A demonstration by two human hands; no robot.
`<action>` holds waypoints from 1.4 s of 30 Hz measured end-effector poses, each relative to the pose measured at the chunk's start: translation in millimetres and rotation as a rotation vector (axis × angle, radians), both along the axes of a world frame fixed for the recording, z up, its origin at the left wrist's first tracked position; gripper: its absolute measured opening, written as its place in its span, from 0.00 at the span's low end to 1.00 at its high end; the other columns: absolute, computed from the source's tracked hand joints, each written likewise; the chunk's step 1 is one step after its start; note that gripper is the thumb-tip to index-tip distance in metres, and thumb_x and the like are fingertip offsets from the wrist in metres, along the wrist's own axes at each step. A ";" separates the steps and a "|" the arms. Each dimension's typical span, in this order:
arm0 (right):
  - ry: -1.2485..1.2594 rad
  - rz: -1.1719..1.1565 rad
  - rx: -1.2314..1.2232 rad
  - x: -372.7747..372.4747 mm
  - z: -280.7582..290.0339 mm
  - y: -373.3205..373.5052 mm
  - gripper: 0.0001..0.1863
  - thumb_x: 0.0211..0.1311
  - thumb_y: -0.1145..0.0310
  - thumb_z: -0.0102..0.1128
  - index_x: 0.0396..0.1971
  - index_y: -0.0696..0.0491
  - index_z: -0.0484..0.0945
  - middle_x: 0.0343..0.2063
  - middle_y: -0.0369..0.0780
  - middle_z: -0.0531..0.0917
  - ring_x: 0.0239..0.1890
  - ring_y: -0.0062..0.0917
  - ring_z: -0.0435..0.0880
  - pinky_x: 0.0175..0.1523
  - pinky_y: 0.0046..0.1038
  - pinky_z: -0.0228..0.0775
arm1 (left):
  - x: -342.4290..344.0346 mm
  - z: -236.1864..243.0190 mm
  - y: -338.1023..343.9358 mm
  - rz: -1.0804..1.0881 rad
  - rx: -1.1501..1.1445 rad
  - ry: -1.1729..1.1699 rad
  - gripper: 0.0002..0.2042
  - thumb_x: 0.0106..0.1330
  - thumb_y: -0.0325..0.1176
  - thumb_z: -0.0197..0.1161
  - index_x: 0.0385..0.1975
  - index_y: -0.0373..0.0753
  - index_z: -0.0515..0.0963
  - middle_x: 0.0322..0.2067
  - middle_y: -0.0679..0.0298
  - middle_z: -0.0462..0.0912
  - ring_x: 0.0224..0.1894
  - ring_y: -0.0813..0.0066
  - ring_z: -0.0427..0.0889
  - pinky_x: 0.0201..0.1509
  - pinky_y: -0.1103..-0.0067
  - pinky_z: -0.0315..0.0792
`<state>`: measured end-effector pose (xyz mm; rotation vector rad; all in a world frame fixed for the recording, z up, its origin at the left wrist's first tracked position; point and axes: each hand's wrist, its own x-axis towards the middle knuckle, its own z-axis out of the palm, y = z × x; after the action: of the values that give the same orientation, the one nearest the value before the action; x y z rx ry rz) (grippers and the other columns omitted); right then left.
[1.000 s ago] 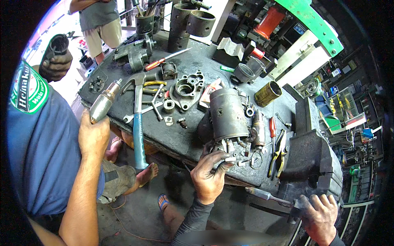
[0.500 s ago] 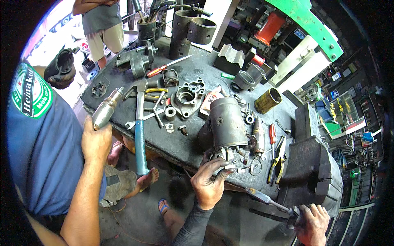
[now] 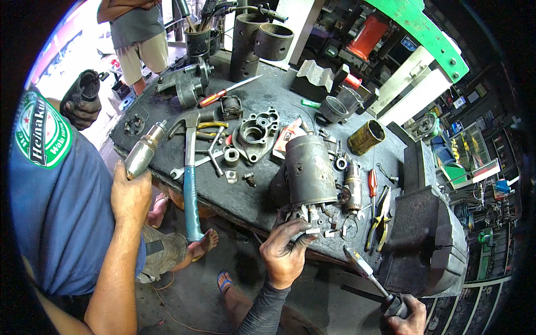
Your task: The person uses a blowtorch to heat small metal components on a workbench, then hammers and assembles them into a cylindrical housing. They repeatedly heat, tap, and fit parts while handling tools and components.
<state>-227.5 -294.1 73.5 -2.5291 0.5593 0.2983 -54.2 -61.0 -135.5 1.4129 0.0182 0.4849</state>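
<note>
A grey cylindrical starter motor housing (image 3: 309,170) stands on the near edge of the bench. At its lower end is a cluster of small metal brush parts (image 3: 314,216), where my left hand (image 3: 283,254), in a dark sleeve, has its thumb and fingers closed on a small piece. The fingertips partly hide that piece. Lower right, my right hand (image 3: 410,318) is wrapped round the dark handle of a large soldering iron (image 3: 365,271). Its metal tip points up and left, apart from the housing, just off the bench edge.
A co-worker's hand (image 3: 131,192) at left holds a metal cylinder. On the bench (image 3: 218,72) lie a blue-handled hammer (image 3: 191,195), a cast end cover (image 3: 255,134), pliers (image 3: 379,220), a red screwdriver (image 3: 372,182) and a rusty can (image 3: 365,137). A vise (image 3: 430,240) stands at right.
My right hand has turned and moved slightly down and left; the soldering iron now tilts more steeply, its tip higher and farther right. My left hand stays at the housing.
</note>
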 end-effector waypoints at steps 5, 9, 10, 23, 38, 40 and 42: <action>0.027 -0.245 0.409 -8.8 -22.0 -4.2 0.20 0.56 0.82 0.65 0.51 0.63 0.82 0.37 0.35 0.88 0.37 0.17 0.84 0.46 0.23 0.78 | 1.4 -0.2 0.4 0.004 -0.001 -0.016 0.14 0.56 0.26 0.81 0.41 0.34 0.87 0.42 0.57 0.91 0.46 0.68 0.89 0.53 0.74 0.80; 0.040 -0.287 0.514 -12.5 -35.1 -3.7 0.20 0.56 0.81 0.72 0.50 0.63 0.83 0.36 0.35 0.88 0.36 0.17 0.85 0.45 0.23 0.80 | 0.0 0.7 0.6 -0.002 -0.001 -0.001 0.14 0.56 0.26 0.82 0.41 0.34 0.87 0.42 0.57 0.91 0.45 0.68 0.89 0.52 0.74 0.80; 0.056 -0.293 0.531 -12.7 -37.2 -3.8 0.20 0.56 0.80 0.74 0.50 0.63 0.83 0.36 0.35 0.88 0.35 0.17 0.85 0.45 0.24 0.80 | -0.3 1.2 0.7 -0.001 0.000 0.002 0.14 0.56 0.27 0.82 0.41 0.34 0.87 0.42 0.57 0.91 0.45 0.68 0.89 0.52 0.74 0.80; 0.033 -0.339 0.598 -14.5 -52.5 -5.7 0.20 0.55 0.81 0.74 0.50 0.61 0.84 0.39 0.36 0.89 0.40 0.20 0.87 0.49 0.24 0.80 | -0.1 4.6 1.7 -0.006 0.010 0.017 0.13 0.57 0.27 0.82 0.41 0.34 0.87 0.41 0.58 0.91 0.45 0.69 0.89 0.52 0.74 0.80; 0.014 -0.396 0.657 -13.2 -58.0 -2.7 0.20 0.58 0.83 0.70 0.52 0.60 0.82 0.39 0.35 0.88 0.38 0.18 0.85 0.46 0.22 0.78 | -0.3 1.2 0.8 -0.021 -0.024 0.011 0.14 0.58 0.28 0.82 0.42 0.34 0.87 0.43 0.56 0.91 0.48 0.66 0.88 0.55 0.72 0.80; 0.016 -0.397 0.671 -13.1 -59.2 -3.3 0.20 0.58 0.83 0.70 0.52 0.60 0.82 0.38 0.34 0.88 0.37 0.17 0.84 0.44 0.21 0.77 | -0.8 0.8 1.1 -0.024 -0.025 0.015 0.14 0.58 0.28 0.82 0.42 0.34 0.87 0.44 0.55 0.90 0.48 0.66 0.88 0.56 0.71 0.79; 0.020 -0.410 0.703 -12.6 -61.1 -3.6 0.20 0.58 0.82 0.71 0.51 0.60 0.82 0.38 0.34 0.87 0.36 0.16 0.83 0.43 0.20 0.76 | -1.3 -0.2 1.2 -0.028 -0.027 0.016 0.15 0.58 0.28 0.82 0.43 0.33 0.86 0.45 0.55 0.90 0.49 0.66 0.88 0.57 0.71 0.79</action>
<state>-240.1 -297.7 12.4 -1.6968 0.7973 0.2998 -55.5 -59.8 -135.7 1.3891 0.0174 0.4489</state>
